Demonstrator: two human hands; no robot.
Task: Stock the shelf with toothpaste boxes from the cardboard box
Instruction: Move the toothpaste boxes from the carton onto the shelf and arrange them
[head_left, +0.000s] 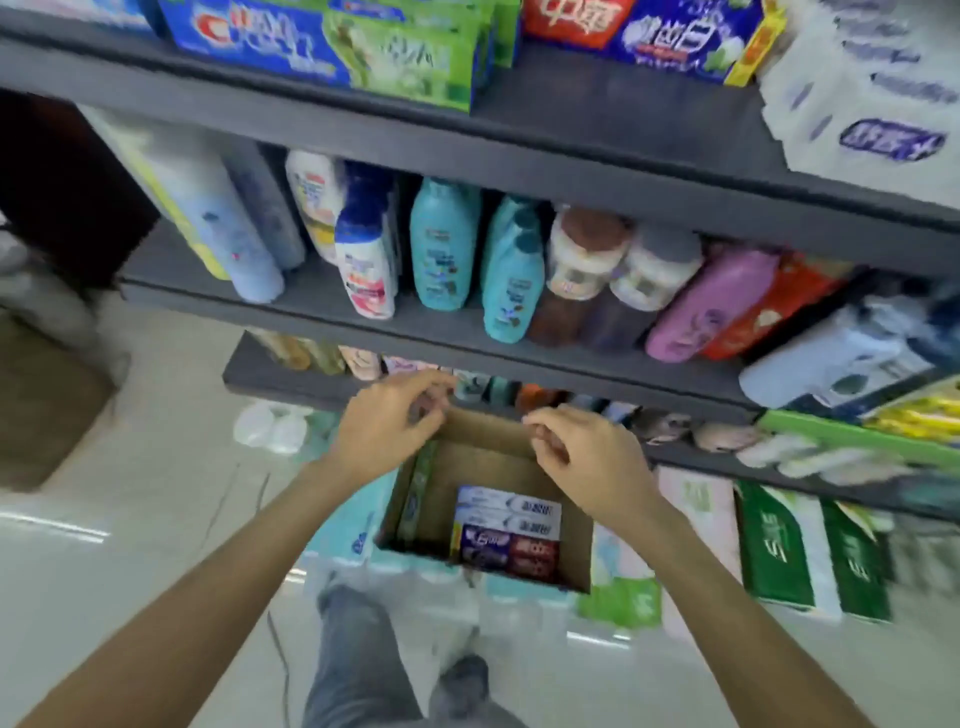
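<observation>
Toothpaste boxes (508, 530) lie stacked in the bottom of the cardboard box (574, 551), toward its 5 o'clock corner, with one green box (418, 488) standing along its 9 o'clock wall. The carton rests on wrapped tissue packs (353, 525) in front of the shelf (571, 176). More toothpaste (332, 47) already sits on the top tier at 12 o'clock.

We hold both hands over the carton's far rim. Our left hand (387, 431) has its fingers curled at the 11 o'clock corner, and our right hand (582, 457) is loosely curled near the 1 o'clock edge. Neither holds a toothpaste box; whether either is pinching the cardboard flap, we cannot tell.

From here the risks, as we judge them, come from the footing: the carton sits on soft packs, so a tug on its rim could tip it or slide it off. Reaching up to the top tier could also brush the bottles (447, 244) crowded on the middle tier and knock them over.

Much is blurred. Labels are unreadable, the goods on the lower tiers smear together, and our hands cover the carton's far wall. How many boxes lie beneath the visible stack is hidden.
</observation>
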